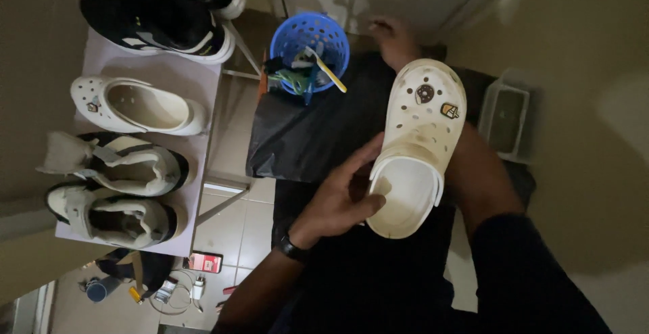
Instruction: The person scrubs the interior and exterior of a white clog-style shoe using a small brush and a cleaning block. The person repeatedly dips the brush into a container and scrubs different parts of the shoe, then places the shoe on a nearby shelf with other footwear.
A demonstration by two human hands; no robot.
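Gripping a white clog (418, 146), left hand (341, 199); right hand (391, 36) unreadable beside brush-filled blue basket (287, 36).

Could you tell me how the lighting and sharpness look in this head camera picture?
Head view: dim overall; the white clog in the left hand is brightest, the dark cloth loses detail, the right hand is shadowed, the frame's corners darken, and the blue basket stays fairly sharp.

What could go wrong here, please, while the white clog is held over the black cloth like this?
The left hand grips the white clog only at its heel rim, so it could tip or slip from that grip onto the black cloth. The right hand reaches past the blue basket, whose yellow-handled brush overhangs the rim and might get knocked out.
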